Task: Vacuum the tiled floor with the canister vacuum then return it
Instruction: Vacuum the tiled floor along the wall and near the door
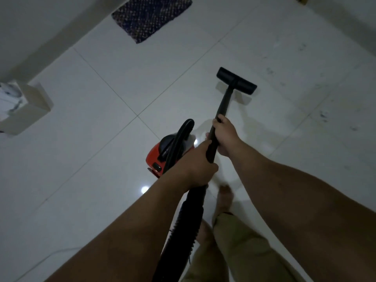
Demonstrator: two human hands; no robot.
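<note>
A black vacuum wand (pixel 222 106) runs from my hands down to a flat black floor head (pixel 237 81) resting on the white tiled floor (pixel 101 110). My right hand (pixel 224 135) grips the wand higher along the tube. My left hand (pixel 198 165) is closed on the wand's lower end, where the ribbed black hose (pixel 183 231) begins. The red and black canister vacuum (pixel 168 153) sits on the tiles just left of my hands, partly hidden by my left forearm. The hose loops over its top.
A dark patterned mat (pixel 151 16) lies at the top centre. A wall base and a white step corner (pixel 26 106) stand at the left. Dark smudges (pixel 323 116) mark the tiles at the right. My bare feet (pixel 223 198) stand under the hose.
</note>
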